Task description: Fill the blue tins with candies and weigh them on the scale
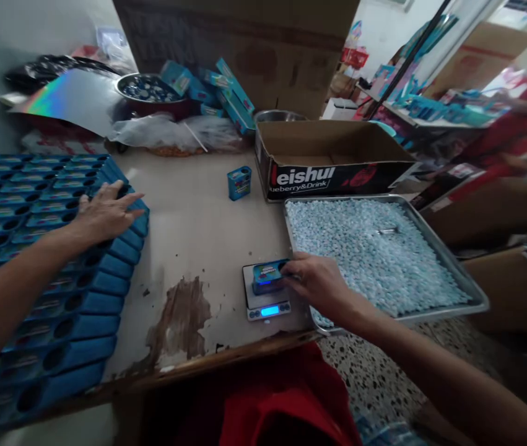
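My right hand (316, 282) grips a small blue tin (267, 275) that rests on a little digital scale (265, 305) with a lit blue display. My left hand (105, 212) lies flat, fingers spread, on top of a stack of blue boxes (59, 291) at the left side of the table. Just right of the scale sits a metal tray (453, 266) filled with small pale blue candies (374, 254), with a small metal scoop lying in them.
Another blue tin (239, 183) stands upright mid-table. An open cardboard box (332, 158) sits behind the tray. Bowls, plastic bags and more blue boxes (219, 93) crowd the back. The tabletop (193, 248) has a worn brown patch. Another person in red sits far right.
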`<state>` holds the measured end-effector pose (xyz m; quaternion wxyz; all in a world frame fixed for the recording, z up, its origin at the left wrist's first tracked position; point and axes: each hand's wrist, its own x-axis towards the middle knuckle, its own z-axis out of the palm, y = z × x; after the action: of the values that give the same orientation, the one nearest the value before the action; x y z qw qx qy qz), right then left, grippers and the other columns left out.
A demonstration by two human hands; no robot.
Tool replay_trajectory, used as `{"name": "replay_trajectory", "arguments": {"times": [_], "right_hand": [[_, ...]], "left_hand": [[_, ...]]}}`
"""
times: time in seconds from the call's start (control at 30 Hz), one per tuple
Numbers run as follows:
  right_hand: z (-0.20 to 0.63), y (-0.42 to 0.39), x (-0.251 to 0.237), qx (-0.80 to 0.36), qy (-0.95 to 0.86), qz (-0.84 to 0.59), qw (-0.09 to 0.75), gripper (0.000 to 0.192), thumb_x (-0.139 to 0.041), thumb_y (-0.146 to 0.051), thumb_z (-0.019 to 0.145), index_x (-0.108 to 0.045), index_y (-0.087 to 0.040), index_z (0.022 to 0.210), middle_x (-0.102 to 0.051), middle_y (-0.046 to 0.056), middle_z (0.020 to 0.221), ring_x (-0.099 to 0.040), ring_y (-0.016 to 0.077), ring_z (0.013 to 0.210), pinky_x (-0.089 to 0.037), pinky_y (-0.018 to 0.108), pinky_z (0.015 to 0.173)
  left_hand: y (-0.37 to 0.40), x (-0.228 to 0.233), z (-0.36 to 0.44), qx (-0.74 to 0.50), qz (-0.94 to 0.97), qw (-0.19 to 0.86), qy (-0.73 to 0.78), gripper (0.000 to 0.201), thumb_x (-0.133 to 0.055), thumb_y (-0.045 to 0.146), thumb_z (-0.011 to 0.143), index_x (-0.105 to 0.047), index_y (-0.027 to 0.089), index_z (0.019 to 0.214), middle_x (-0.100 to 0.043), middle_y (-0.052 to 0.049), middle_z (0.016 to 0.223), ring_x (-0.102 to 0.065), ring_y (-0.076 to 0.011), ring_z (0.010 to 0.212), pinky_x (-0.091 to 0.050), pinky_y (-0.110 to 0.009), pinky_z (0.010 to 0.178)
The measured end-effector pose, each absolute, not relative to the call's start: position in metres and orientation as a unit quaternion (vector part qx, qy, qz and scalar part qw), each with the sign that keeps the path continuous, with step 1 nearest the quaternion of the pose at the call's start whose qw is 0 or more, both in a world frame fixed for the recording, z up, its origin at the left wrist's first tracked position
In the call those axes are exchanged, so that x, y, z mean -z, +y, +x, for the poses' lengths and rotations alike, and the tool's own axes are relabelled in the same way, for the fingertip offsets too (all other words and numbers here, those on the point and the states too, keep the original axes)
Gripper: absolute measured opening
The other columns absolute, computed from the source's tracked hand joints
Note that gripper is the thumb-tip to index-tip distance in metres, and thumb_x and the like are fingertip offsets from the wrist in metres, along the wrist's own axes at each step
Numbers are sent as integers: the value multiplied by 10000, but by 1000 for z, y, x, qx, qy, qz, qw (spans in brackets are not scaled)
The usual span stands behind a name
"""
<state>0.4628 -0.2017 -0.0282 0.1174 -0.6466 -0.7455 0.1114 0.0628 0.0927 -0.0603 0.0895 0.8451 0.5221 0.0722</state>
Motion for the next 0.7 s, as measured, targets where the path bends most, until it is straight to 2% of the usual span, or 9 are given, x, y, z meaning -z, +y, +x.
{"name": "replay_trajectory", "arguments": {"times": [0.07,0.13,0.23,0.33,0.4,0.47,0.57,0.7], "right_hand": [[464,-215,35,-117,-737,-648,148,99,-742,-311,940,-798,-231,929,-741,33,902,-639,170,732,-376,292,644],[471,-222,34,-132,-724,-646,203,188,-766,-383,927,-779,-235,1043,-749,24,923,-628,161,723,-396,287,658],[502,-224,26,-111,-685,-677,247,211,-729,-420,952,-748,-218,1008,-717,8,835,-581,153,667,-382,287,638],[543,-210,30,-51,-673,-709,204,140,-644,-294,989,-710,-189,924,-710,42,848,-611,191,758,-396,310,697],[565,-188,44,-29,-700,-690,181,125,-585,-228,999,-696,-171,1009,-728,88,980,-634,235,923,-428,336,799],[576,-161,62,-12,-735,-658,165,179,-535,-216,1021,-665,-151,1124,-709,135,1128,-607,270,1071,-432,362,896],[576,-126,87,9,-768,-631,106,247,-481,-224,1043,-610,-131,1232,-661,177,1254,-562,298,1148,-404,392,957],[570,-117,100,69,-796,-601,9,243,-415,-252,1064,-610,-164,1178,-669,154,1181,-550,314,1090,-351,428,948]], "left_hand": [[91,54,66,-44,831,69,550,832,-432,756,945,-438,193,1558,-171,-165,1745,-150,-516,1570,-108,-846,1148],[87,43,68,-25,828,41,559,879,-434,779,935,-384,199,1594,-156,-185,1746,-171,-507,1570,-156,-829,1153],[76,26,67,-8,836,-9,549,856,-399,768,951,-357,226,1613,-177,-182,1742,-208,-474,1567,-209,-777,1176],[55,15,70,37,846,-37,531,819,-490,722,924,-452,225,1575,-253,-203,1714,-257,-467,1559,-247,-716,1196],[34,15,79,66,854,-36,515,784,-583,702,880,-542,249,1518,-330,-200,1685,-278,-473,1553,-249,-718,1190],[11,19,94,63,877,-36,475,699,-585,661,909,-573,278,1493,-378,-171,1671,-298,-455,1548,-229,-726,1187],[-21,26,114,24,922,-40,385,580,-421,587,1037,-540,285,1519,-369,-143,1684,-340,-396,1537,-195,-712,1198],[-46,31,110,-20,943,-58,328,678,-215,689,1052,-542,315,1513,-393,-118,1674,-395,-345,1519,-223,-649,1216]]}}
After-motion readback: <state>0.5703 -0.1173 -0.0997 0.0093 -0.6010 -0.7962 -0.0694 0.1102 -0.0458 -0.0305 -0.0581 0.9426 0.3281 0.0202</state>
